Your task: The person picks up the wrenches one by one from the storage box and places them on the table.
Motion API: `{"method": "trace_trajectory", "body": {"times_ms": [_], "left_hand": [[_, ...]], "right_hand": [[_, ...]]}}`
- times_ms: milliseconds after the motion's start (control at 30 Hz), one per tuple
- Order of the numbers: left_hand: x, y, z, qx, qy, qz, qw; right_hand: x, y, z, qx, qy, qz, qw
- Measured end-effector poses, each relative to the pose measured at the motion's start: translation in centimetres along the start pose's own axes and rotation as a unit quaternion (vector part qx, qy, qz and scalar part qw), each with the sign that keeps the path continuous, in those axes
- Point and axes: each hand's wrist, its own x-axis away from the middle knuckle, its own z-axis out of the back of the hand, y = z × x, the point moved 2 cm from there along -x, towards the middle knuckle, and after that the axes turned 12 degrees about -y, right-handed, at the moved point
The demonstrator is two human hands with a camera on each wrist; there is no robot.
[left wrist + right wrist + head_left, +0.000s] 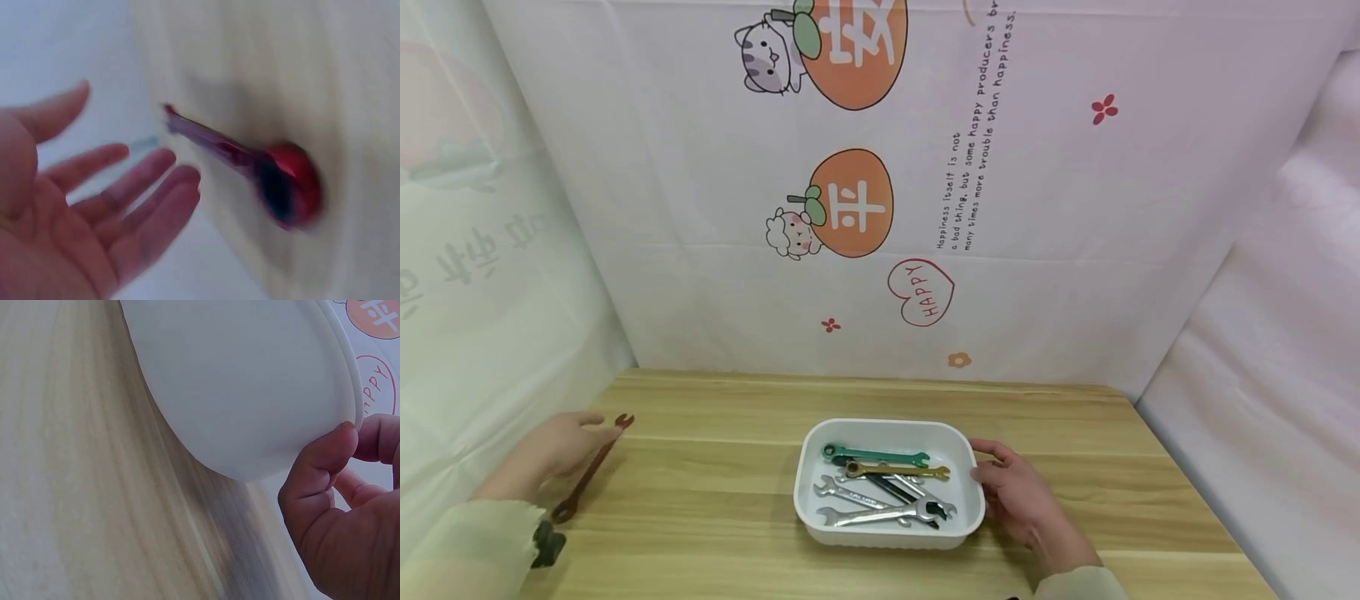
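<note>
Head view: a wood-grain surface (715, 492) stands before a white printed cloth (1037, 292). Near the middle sits a white rectangular tray (887, 540) holding a jumble of wrenches: a green ratcheting combination wrench (880, 456), a gold one (902, 472) and several silver wrenches (872, 515). The right hand (1017, 493) holds the tray's right end. At the far left, well apart from the tray, is a red combination wrench (591, 477), its open-jawed end just beside the fingertips of the left hand (567, 446).

Left wrist view, blurred: the left hand's grip is wide, thumb and fingers spread with nothing between them; the red wrench is apart from them, ring end nearest the camera.

Right wrist view: the grip is narrow, thumb and forefinger pinching the tray's rim
</note>
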Motion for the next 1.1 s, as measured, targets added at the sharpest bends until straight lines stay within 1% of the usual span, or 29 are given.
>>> {"method": "trace_trajectory", "body": {"times_ms": [67,133,233,300,400,467,533,633,667,733,800,867,967,1033,1100], "left_hand": [[-0.1,1.3,0.1,0.005,-0.02,-0.03,0.9993],[-0.1,2.8,0.0,0.029,-0.05,-0.057,0.9967],[-0.2,5.0,-0.4,0.082,-0.091,-0.1,0.9874],[-0.2,6.5,-0.6,0.112,-0.11,-0.133,0.9787],[-0.2,8.8,-1.1,0.153,-0.135,-0.177,0.963],[-0.1,10.3,-1.5,0.177,-0.155,-0.21,0.9488],[-0.1,11.9,-2.1,0.194,-0.171,-0.242,0.9352],[-0.1,14.4,-3.1,0.196,-0.189,-0.295,0.9159],[-0.1,15.2,-3.5,0.189,-0.189,-0.307,0.9133],[-0.2,16.9,-4.3,0.167,-0.189,-0.319,0.9138],[-0.4,18.6,-5.2,0.147,-0.192,-0.333,0.9114],[-0.7,20.2,-6.1,0.134,-0.198,-0.339,0.9098],[-1.1,22.4,-7.3,0.136,-0.213,-0.358,0.8988],[-1.4,23.7,-8.0,0.135,-0.217,-0.363,0.8959],[-1.6,24.7,-8.6,0.128,-0.215,-0.366,0.8964]], "right_hand": [[0.0,0.0,0.0,0.003,0.0,0.002,1.0],[0.0,0.0,0.0,0.005,0.002,0.002,1.0],[0.0,0.0,0.0,0.008,0.009,-0.001,1.0],[0.0,0.0,0.0,0.009,0.009,-0.004,1.0],[-0.1,0.0,-0.1,0.008,0.007,-0.005,1.0],[-0.1,0.1,0.0,0.008,0.006,-0.005,1.0],[-0.1,0.1,0.0,0.008,0.008,-0.005,1.0],[-0.1,0.0,0.1,0.009,0.01,-0.005,1.0],[0.0,0.0,0.0,0.009,0.011,-0.004,1.0],[0.0,0.0,0.0,0.009,0.013,-0.003,1.0],[0.0,-0.1,0.0,0.01,0.015,-0.003,1.0],[0.1,-0.1,0.0,0.011,0.017,-0.003,1.0],[0.0,0.0,0.0,0.01,0.018,-0.006,1.0],[0.0,0.0,0.1,0.01,0.018,-0.006,1.0],[-0.1,0.0,0.1,0.012,0.017,-0.006,1.0]]}}
